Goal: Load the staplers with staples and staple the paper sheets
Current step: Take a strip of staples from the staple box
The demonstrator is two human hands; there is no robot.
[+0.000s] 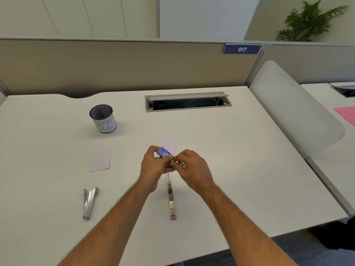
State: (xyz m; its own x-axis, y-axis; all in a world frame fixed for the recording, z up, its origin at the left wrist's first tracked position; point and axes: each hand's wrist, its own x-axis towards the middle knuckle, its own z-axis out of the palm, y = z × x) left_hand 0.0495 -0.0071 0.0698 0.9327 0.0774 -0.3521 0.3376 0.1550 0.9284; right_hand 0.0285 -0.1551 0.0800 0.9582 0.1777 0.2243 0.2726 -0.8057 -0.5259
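My left hand [153, 166] grips a small blue staple box [163, 152] above the desk's middle. My right hand [193, 169] pinches a strip of staples [175, 163] at the box's open end. Below the hands a pink stapler [171, 200] lies flipped open on the desk, its pink end toward me. A silver stapler [88, 203] lies open at the left front. One small paper sheet [100, 159] lies left of the hands. Another paper sheet [169, 144] lies just behind the box, partly hidden.
A black mesh cup labelled BIN [103, 119] stands at the back left. A grey cable hatch [187, 101] is open at the desk's back. A white divider [294, 112] borders the right side, with a pink sheet [345, 114] beyond it.
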